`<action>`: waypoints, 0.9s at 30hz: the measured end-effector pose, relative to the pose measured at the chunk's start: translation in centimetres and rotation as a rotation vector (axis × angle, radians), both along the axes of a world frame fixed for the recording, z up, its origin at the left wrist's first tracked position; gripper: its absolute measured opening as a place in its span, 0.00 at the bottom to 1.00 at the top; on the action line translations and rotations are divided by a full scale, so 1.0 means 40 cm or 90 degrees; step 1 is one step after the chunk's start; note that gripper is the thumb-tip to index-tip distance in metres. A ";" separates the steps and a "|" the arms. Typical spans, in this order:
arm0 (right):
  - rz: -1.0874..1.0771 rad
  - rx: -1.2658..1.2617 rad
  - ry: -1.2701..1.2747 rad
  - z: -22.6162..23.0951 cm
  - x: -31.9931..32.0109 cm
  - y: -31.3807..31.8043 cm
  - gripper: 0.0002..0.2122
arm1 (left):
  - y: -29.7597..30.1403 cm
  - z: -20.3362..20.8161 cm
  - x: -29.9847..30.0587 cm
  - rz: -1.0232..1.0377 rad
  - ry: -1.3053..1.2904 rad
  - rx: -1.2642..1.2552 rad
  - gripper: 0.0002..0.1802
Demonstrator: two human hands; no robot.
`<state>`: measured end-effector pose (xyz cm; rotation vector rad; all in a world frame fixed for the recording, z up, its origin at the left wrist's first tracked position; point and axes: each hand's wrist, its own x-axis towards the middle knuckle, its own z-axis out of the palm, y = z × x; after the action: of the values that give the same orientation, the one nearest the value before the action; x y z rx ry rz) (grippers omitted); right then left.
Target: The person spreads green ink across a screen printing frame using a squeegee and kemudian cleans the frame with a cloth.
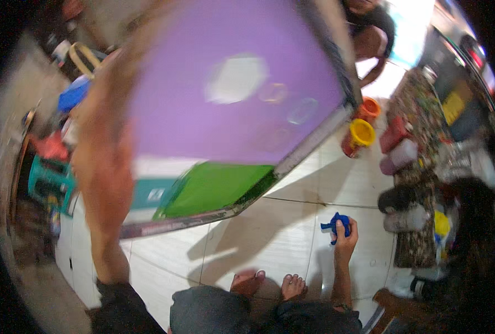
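Note:
A large board (175, 106) with a purple printed face and a green patch at its lower end fills the upper middle, tilted up off the floor and blurred. My left hand (105, 150) is closed on the board's left edge; blur hides the separate fingers. Lower right, over the tiles, my right hand (345, 232) pinches a small blue plastic piece (336, 223) with short prongs, its exact kind unclear. A yellow-rimmed tub (361, 133) and an orange tub (370, 107) stand on the floor beyond the board's right corner.
A person (373, 39) crouches at the far right. Several shoes, such as a dark one (398, 199), lie along a mottled ledge (417, 245) on the right. To the left stands a green plastic stool (52, 183). Tiled floor (281, 222) surrounds my bare feet.

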<state>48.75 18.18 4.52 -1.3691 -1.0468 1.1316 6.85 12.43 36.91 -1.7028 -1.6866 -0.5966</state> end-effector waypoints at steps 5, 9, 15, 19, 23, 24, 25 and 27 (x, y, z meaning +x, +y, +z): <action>0.120 -0.009 -0.040 -0.057 -0.112 0.034 0.13 | 0.263 0.009 0.144 0.004 0.024 -0.166 0.39; 0.233 0.075 -0.198 -0.075 -0.196 0.075 0.13 | 0.349 -0.029 0.204 -0.069 0.045 -0.198 0.37; 0.381 0.295 -0.378 -0.084 -0.261 0.160 0.13 | 0.403 -0.092 0.255 -0.086 0.036 -0.238 0.39; 0.387 0.324 -0.448 -0.132 -0.334 0.214 0.14 | 0.404 -0.094 0.264 -0.105 -0.024 -0.351 0.39; 0.429 0.294 -0.519 -0.211 -0.384 0.208 0.20 | 0.397 -0.072 0.218 -0.231 -0.124 -0.472 0.37; 0.446 0.292 -0.515 -0.232 -0.395 0.205 0.21 | 0.393 -0.073 0.207 -0.314 -0.156 -0.453 0.36; 0.467 0.278 -0.515 -0.251 -0.413 0.204 0.22 | 0.389 -0.076 0.199 -0.381 -0.176 -0.417 0.35; 0.483 0.299 -0.525 -0.284 -0.439 0.169 0.23 | 0.382 -0.090 0.198 -0.431 -0.221 -0.399 0.35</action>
<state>31.18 24.92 -6.82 -1.0600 -2.3997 0.7025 14.79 27.72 33.30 -2.8105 -1.5975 -0.7411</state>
